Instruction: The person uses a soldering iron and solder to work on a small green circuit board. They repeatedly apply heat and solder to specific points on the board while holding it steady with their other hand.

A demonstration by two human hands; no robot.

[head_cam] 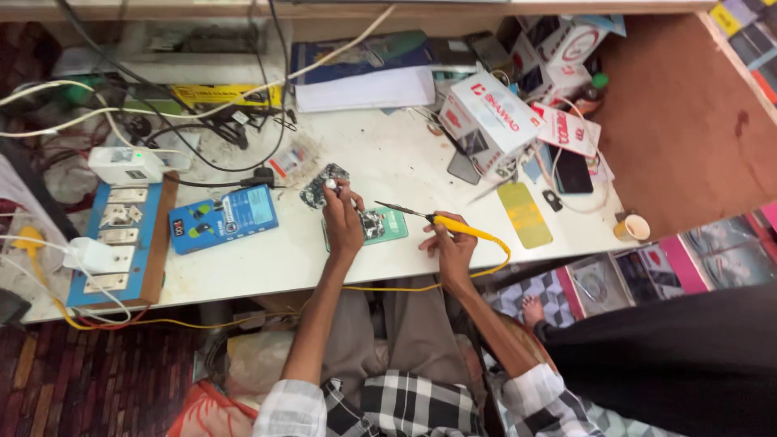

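At the front edge of the white workbench (388,166), the right hand (450,243) grips a yellow-handled soldering iron (441,222); its long axis runs nearly level, tip pointing left toward the circuit board (374,224). The left hand (343,217) pinches a small white piece above the board.

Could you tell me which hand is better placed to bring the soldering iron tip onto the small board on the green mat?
Right. The right hand already grips the yellow-handled soldering iron, its tip aimed at the small board on the green mat. The left hand rests at the board, apparently steadying it.
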